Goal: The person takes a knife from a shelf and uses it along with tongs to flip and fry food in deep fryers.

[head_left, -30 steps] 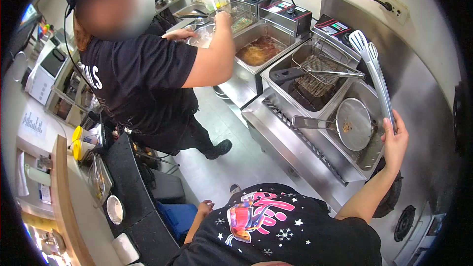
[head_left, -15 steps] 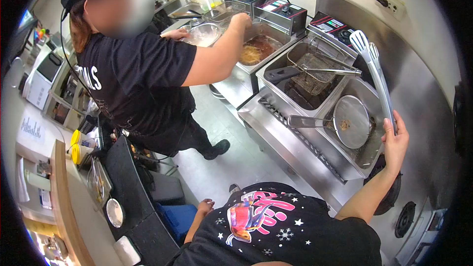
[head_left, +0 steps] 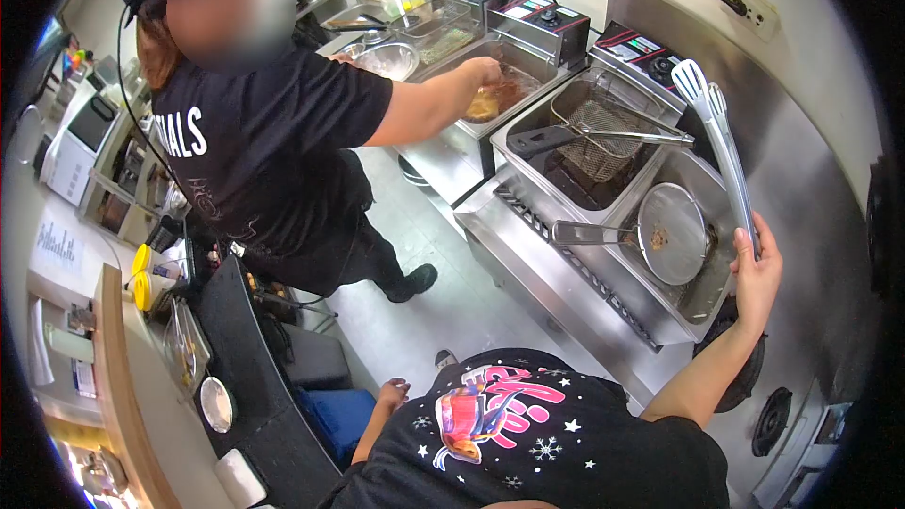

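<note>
My right hand [head_left: 758, 273] is closed round the lower end of a pair of metal tongs [head_left: 726, 146]. The slotted heads point up and stand slightly apart, with nothing between them. To the left of the tongs, a round long-handled strainer [head_left: 673, 232] with a few crumbs rests on a steel basin [head_left: 709, 306]. My left hand [head_left: 392, 394] hangs low by my side, fingers loosely bent and apart, holding nothing. Beyond the basin, a wire fry basket [head_left: 603, 137] with a black handle lies over a fryer of dark oil [head_left: 580, 179].
A co-worker in black [head_left: 273, 132] stands at the left, one hand [head_left: 483, 71] over a fryer [head_left: 545, 87] with frying food. A steel bowl [head_left: 388, 58] is near their other hand. A dark counter [head_left: 269, 386] lies lower left. Control boxes [head_left: 537, 24] line the wall.
The co-worker's hand has moved right and down from beside the bowl to over the frying food. Both my hands and the tongs are nearly still.
</note>
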The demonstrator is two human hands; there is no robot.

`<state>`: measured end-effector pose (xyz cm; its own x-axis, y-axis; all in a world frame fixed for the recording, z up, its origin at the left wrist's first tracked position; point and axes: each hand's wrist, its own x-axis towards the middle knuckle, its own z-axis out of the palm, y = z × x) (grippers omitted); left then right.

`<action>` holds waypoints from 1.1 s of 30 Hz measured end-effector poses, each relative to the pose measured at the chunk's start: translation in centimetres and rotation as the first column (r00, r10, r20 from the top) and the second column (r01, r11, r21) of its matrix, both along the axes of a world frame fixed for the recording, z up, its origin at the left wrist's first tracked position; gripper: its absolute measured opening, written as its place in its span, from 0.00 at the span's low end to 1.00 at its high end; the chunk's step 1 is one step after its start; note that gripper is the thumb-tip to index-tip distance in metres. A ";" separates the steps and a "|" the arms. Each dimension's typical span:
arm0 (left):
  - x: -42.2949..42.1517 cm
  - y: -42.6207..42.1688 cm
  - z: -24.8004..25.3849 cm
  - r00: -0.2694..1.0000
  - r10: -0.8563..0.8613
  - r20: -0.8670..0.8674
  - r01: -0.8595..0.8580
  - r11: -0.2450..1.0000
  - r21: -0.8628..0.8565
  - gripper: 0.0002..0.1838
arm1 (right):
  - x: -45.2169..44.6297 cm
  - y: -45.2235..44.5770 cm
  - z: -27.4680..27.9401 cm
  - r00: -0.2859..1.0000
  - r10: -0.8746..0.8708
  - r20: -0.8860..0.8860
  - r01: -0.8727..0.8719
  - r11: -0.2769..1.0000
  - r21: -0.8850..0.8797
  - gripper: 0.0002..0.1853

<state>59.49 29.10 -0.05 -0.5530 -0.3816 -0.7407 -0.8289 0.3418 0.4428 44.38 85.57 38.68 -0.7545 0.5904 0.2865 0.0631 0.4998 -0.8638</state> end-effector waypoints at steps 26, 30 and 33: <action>-0.4 0.7 1.6 0.999 -0.042 0.021 0.043 0.998 -0.038 0.19 | -0.5 0.2 -0.2 1.000 0.015 -0.025 -0.015 1.000 -0.011 0.22; -0.4 -0.2 -0.4 1.000 -0.013 0.017 0.013 1.000 0.014 0.19 | -0.4 0.4 0.0 0.999 0.022 -0.030 -0.022 1.000 -0.011 0.22; -0.5 -0.1 -0.3 1.000 -0.013 0.014 0.013 1.000 0.021 0.19 | -0.3 0.4 0.1 1.000 0.017 -0.019 -0.017 1.000 -0.008 0.22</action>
<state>59.00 28.95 -0.38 -0.5475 -0.3592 -0.7558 -0.8305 0.3436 0.4384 44.11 85.94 38.80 -0.7591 0.5800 0.2956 0.0385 0.4933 -0.8690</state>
